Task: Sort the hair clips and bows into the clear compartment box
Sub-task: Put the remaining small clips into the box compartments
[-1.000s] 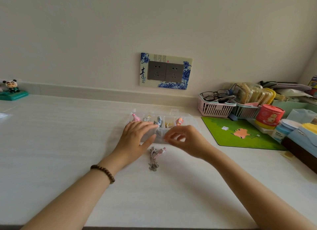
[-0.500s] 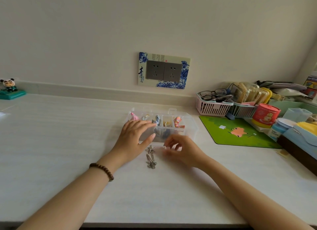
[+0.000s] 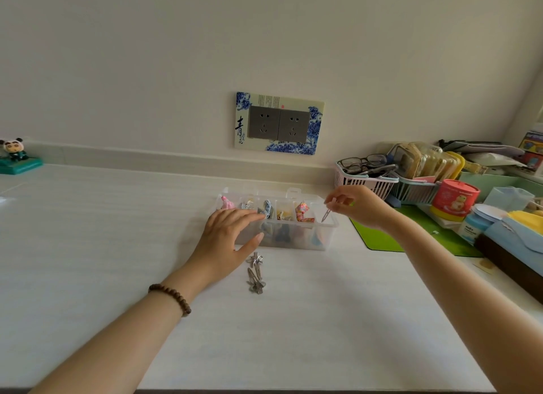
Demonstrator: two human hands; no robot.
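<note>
The clear compartment box (image 3: 323, 241) sits mid-table, its cells holding fabric bows: a pink one (image 3: 226, 203), a blue one (image 3: 266, 208) and a red-patterned one (image 3: 302, 211). My left hand (image 3: 227, 241) lies flat against the box's left front, fingers spread on its rim. My right hand (image 3: 360, 205) hovers over the box's right end, pinching a thin silver hair clip (image 3: 325, 216) that hangs down above the rightmost cell. Two silver flower clips (image 3: 256, 271) lie on the table just in front of the box.
A green mat (image 3: 382, 238) lies right of the box. Behind it stand a pink basket with glasses (image 3: 364, 179), a second basket of pouches (image 3: 417, 188), a red tub (image 3: 454, 199) and boxes. A panda figurine (image 3: 14, 155) stands far left. A wall socket (image 3: 279, 123) is behind.
My right hand picked one clip off the table in front of the box and lifted it up and right over the box's right end. My left hand stayed on the box.
</note>
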